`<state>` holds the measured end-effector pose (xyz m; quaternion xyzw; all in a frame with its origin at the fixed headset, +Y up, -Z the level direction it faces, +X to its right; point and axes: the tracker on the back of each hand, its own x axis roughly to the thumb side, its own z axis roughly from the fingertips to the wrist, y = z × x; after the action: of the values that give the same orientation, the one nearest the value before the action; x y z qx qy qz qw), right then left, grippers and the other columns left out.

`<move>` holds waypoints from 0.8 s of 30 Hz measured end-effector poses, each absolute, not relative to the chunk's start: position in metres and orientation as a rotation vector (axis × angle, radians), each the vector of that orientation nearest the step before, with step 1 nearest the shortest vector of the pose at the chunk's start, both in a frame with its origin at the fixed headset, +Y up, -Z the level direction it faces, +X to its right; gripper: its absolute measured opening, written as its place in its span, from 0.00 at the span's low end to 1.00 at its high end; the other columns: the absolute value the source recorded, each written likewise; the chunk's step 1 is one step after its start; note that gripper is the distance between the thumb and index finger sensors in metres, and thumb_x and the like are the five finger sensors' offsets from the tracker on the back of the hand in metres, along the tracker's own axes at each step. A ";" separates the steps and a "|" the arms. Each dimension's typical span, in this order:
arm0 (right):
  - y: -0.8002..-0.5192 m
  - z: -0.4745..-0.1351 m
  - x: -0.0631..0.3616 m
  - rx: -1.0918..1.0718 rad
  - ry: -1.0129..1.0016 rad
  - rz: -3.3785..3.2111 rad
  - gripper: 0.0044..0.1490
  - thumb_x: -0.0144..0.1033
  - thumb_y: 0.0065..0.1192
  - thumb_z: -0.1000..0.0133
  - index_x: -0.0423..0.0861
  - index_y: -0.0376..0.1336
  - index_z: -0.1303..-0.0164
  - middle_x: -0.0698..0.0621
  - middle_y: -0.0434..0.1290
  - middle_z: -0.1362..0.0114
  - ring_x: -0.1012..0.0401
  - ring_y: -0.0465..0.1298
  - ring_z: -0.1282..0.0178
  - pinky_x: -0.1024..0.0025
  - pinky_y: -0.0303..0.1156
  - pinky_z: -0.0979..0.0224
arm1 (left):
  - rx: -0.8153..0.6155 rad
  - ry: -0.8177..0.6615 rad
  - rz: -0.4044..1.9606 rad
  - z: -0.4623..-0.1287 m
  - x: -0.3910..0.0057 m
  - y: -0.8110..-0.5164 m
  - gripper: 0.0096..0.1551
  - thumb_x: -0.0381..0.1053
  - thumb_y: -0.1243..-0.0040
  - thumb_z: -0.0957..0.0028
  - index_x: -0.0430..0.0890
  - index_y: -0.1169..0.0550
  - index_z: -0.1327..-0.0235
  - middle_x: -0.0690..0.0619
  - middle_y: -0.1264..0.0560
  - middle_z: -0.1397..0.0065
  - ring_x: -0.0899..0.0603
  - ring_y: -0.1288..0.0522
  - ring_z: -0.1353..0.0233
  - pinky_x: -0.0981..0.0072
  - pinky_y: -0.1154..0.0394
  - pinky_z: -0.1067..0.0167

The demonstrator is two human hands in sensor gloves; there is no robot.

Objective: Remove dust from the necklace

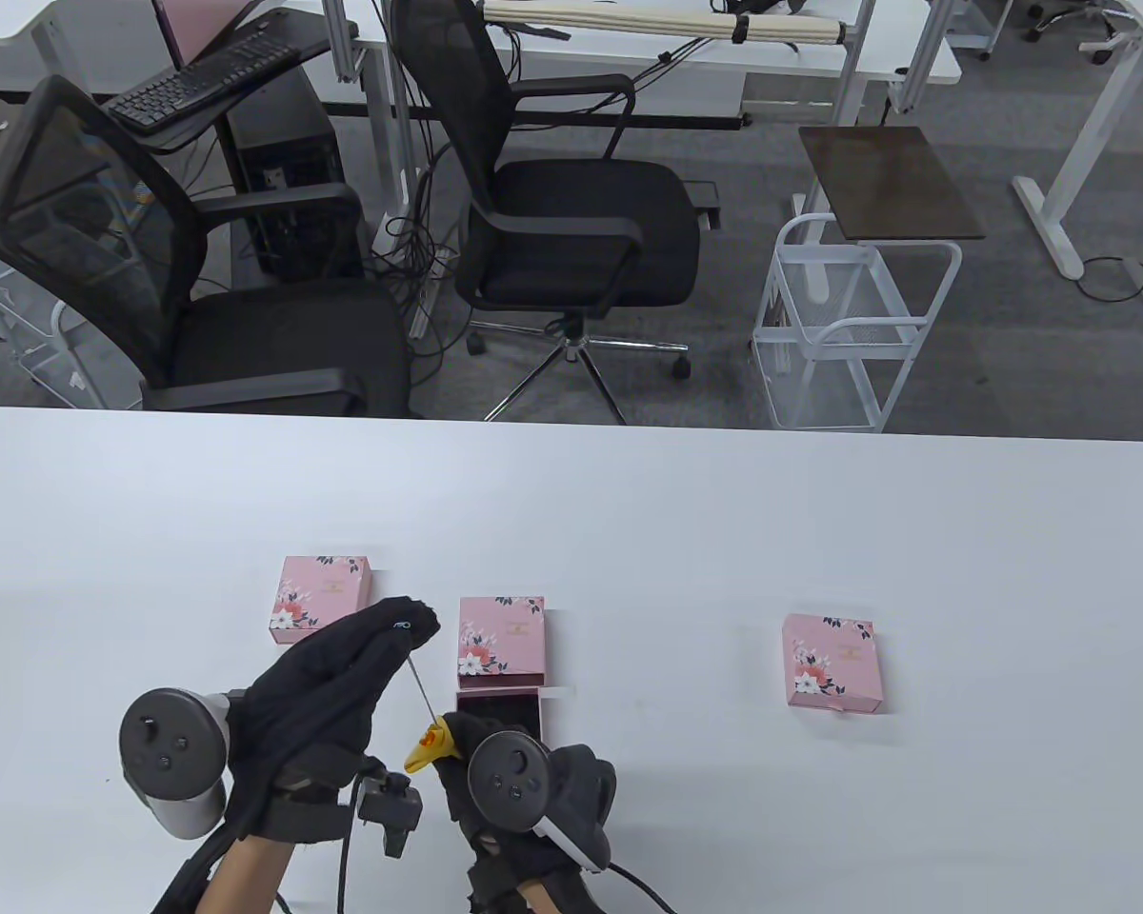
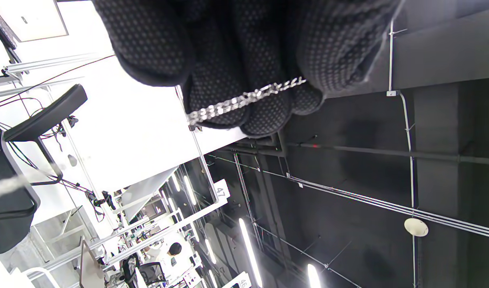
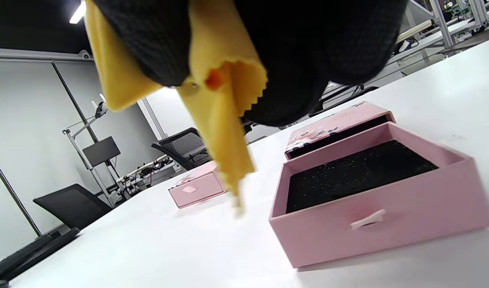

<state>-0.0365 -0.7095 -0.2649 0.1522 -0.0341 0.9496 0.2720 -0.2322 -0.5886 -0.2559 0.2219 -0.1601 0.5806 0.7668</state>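
A thin silver necklace chain (image 1: 421,687) stretches taut between my two hands above the table. My left hand (image 1: 381,638) pinches its upper end; in the left wrist view the chain (image 2: 244,101) lies across my curled fingertips (image 2: 264,116). My right hand (image 1: 476,752) grips a yellow cloth (image 1: 431,747) wrapped round the chain's lower end; the cloth (image 3: 220,120) hangs from my gloved fingers. The middle pink floral box (image 1: 501,647) has its drawer (image 3: 372,192) pulled out, showing a bare black pad inside.
Two more pink floral boxes stand closed on the white table (image 1: 686,533), one at the left (image 1: 322,596) and one at the right (image 1: 832,662). Office chairs (image 1: 571,219) and a white wire cart (image 1: 843,324) stand beyond the far edge.
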 end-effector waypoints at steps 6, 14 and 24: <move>-0.708 -0.264 -0.037 0.416 -0.074 2.577 0.22 0.36 0.65 0.34 0.41 0.68 0.32 0.39 0.79 0.37 0.45 0.80 0.46 0.50 0.75 0.39 | 0.497 -0.331 1.280 -0.256 -0.239 -0.587 0.19 0.59 0.33 0.43 0.56 0.14 0.42 0.55 0.11 0.41 0.48 0.15 0.40 0.52 0.19 0.43; -0.708 -0.262 -0.038 0.408 -0.123 2.611 0.24 0.45 0.62 0.33 0.40 0.71 0.39 0.41 0.82 0.46 0.47 0.82 0.54 0.52 0.76 0.44 | 0.529 -0.312 1.313 -0.255 -0.251 -0.583 0.19 0.59 0.33 0.43 0.56 0.14 0.42 0.55 0.11 0.41 0.49 0.15 0.40 0.53 0.19 0.43; -0.708 -0.262 -0.038 0.416 -0.117 2.693 0.24 0.47 0.65 0.35 0.40 0.72 0.41 0.43 0.83 0.47 0.48 0.82 0.55 0.53 0.77 0.45 | 0.526 -0.294 1.328 -0.256 -0.253 -0.583 0.19 0.59 0.33 0.42 0.56 0.14 0.42 0.55 0.12 0.40 0.49 0.16 0.39 0.53 0.19 0.43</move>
<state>-0.0383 -0.7078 -0.2618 0.1494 -0.0418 0.9663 0.2054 -0.2530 -0.5834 -0.2565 0.2404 -0.1341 0.6067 0.7457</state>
